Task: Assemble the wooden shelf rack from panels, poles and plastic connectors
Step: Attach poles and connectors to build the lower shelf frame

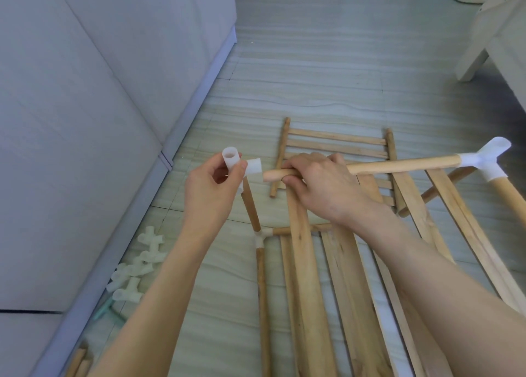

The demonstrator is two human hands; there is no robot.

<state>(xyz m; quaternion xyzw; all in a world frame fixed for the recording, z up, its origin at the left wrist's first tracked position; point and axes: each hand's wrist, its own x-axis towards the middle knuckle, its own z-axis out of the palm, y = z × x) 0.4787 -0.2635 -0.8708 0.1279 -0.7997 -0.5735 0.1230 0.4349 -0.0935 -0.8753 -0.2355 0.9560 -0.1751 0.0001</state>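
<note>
Wooden frame's maybe a third done: a few poles joined. Left hand (212, 188) pinches a white corner connector (242, 164) atop an upright pole; right hand (318, 183) grips a pole (398, 164) aimed at its socket. Slatted panel (336, 146) and spare connectors (136, 265) wait on the floor.

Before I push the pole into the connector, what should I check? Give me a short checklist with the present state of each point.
1. Left hand grips the connector: ok, fingers pinch it.
2. Right hand holds the pole: ok, gripped near its free end.
3. Pole tip faces the side socket: ok, nearly in line, a small gap remains.
4. Socket is empty inside: cannot tell for the side socket; the top socket looks open.
5. Far end of the pole is seated in the corner connector: ok, it sits inside.
6. Connector sits fully on the upright pole below: cannot tell, the hand hides the joint.
</note>
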